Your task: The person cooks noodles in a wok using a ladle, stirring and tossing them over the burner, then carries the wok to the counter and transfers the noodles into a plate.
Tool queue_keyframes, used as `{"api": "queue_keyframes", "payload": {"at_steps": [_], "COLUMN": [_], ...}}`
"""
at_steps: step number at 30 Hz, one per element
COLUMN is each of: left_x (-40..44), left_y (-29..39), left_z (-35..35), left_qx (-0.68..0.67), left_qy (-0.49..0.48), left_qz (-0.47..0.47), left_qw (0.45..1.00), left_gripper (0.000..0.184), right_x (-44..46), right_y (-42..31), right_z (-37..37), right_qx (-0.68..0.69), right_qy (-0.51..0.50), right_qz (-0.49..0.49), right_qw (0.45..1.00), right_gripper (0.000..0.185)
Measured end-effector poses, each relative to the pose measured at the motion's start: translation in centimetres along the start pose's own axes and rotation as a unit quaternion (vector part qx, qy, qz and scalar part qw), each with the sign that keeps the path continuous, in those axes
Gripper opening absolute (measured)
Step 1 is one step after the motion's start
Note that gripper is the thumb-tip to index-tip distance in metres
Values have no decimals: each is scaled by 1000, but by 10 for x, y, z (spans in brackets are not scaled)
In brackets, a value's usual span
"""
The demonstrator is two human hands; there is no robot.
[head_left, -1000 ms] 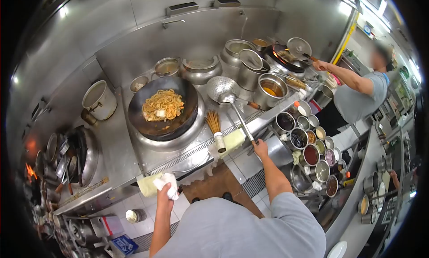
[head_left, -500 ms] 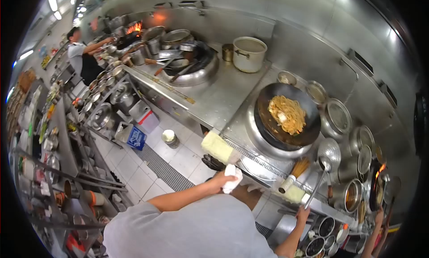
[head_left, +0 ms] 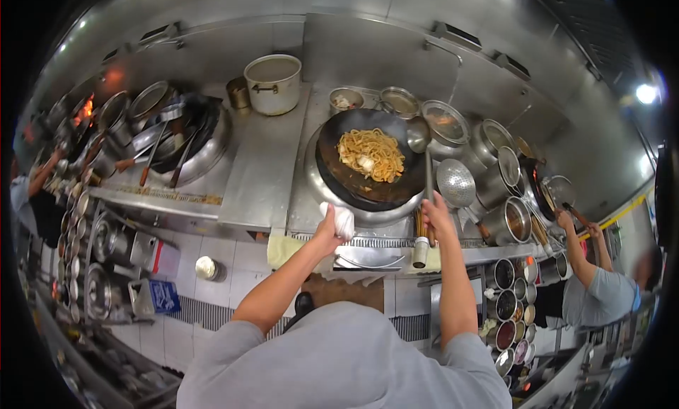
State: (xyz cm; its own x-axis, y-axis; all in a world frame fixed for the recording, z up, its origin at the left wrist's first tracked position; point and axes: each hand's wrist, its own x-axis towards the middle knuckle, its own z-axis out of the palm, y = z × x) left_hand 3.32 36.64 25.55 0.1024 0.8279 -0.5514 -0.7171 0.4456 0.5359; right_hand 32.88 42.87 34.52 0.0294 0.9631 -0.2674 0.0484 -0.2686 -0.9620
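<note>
The noodles (head_left: 375,153) lie heaped in the middle of the dark wok (head_left: 331,146), which sits on the round metal ring (head_left: 383,216) of the stove; the bowl of a ladle (head_left: 418,134) hangs at the wok's right edge, beside the heap and apart from it; the right hand (head_left: 439,216) is closed around its handle; the left hand (head_left: 325,232) grips a bunched white cloth (head_left: 344,223) by the near left side of the ring, and whether the cloth touches the wok cannot be told; the step in hand looks like bringing ladle and cloth to the wok; the next move seems to call for a secure cloth-covered hold on the rim and a ladle kept clear of the brush (head_left: 420,252) and the skimmer (head_left: 456,183) on the right.

Half a second ago the ladle lay over the skimmer, well apart from the wok, and the cloth was farther from it, close to the body; now both are drawn in; the noodles remain in the wok.
</note>
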Motion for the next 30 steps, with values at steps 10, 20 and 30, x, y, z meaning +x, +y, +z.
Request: {"api": "queue_keyframes", "payload": {"at_steps": [10,20,30], "left_x": [87,165,104], "left_y": [-9,-9,9], "left_z": [74,52,54], "left_qx": [-54,-84,55], "left_qy": [48,81,89], "left_qz": [-41,-78,-20], "left_qw": [997,990,994], "left_gripper": [43,28,18], "right_x": [79,7,-75], "right_y": [5,11,-60], "right_z": [100,-11,-54], "right_qx": [-88,-675,-390], "right_qy": [-37,-8,-114], "right_qz": [58,-265,-3], "right_qw": [994,688,914], "right_gripper": [38,67,56]}}
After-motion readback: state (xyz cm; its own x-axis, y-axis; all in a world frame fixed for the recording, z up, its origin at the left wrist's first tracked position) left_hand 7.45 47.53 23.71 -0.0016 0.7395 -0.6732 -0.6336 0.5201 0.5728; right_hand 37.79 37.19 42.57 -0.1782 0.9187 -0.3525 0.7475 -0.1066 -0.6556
